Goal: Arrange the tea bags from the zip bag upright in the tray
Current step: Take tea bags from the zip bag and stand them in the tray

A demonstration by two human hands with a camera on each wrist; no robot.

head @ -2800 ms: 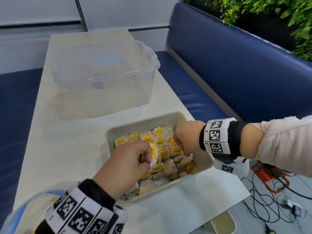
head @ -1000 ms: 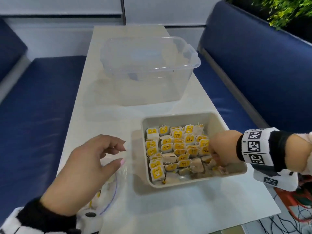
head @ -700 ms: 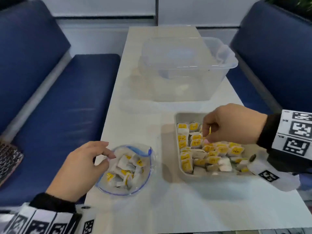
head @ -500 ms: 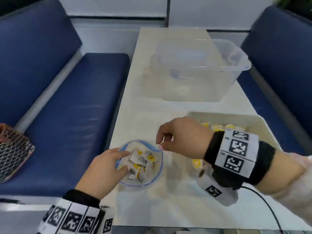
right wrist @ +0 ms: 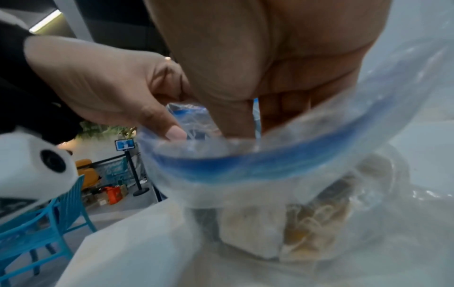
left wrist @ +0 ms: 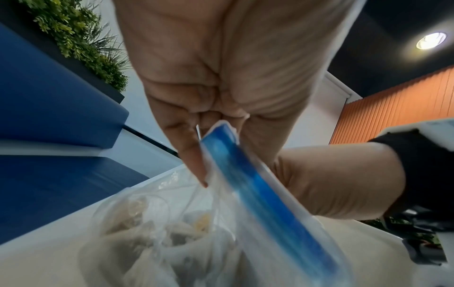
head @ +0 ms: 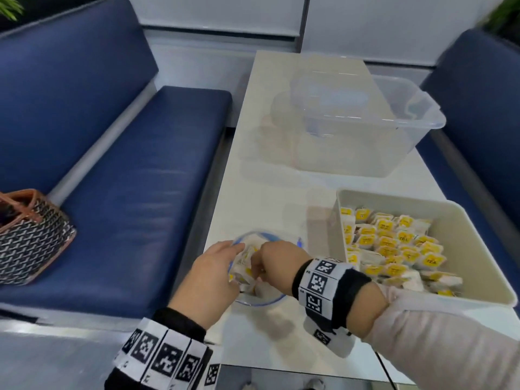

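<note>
A clear zip bag (head: 266,299) with a blue zip strip (left wrist: 258,184) stands open on the white table near its left edge, with tea bags (right wrist: 255,235) inside. My left hand (head: 235,250) pinches the bag's rim at the left side. My right hand (head: 257,267) reaches down into the bag's mouth. Its fingertips are hidden among the tea bags, so a grip does not show. To the right sits the beige tray (head: 478,243), holding several yellow-tagged tea bags (head: 394,249), many upright in rows.
An empty clear plastic bin (head: 365,122) stands on the table behind the tray. Blue benches (head: 126,192) flank the table. A patterned handbag (head: 31,237) lies on the left bench. The table's near edge runs just under my wrists.
My right hand left the tray and crossed left into the zip bag. My left hand moved from the tray to the bag and took hold of its rim.
</note>
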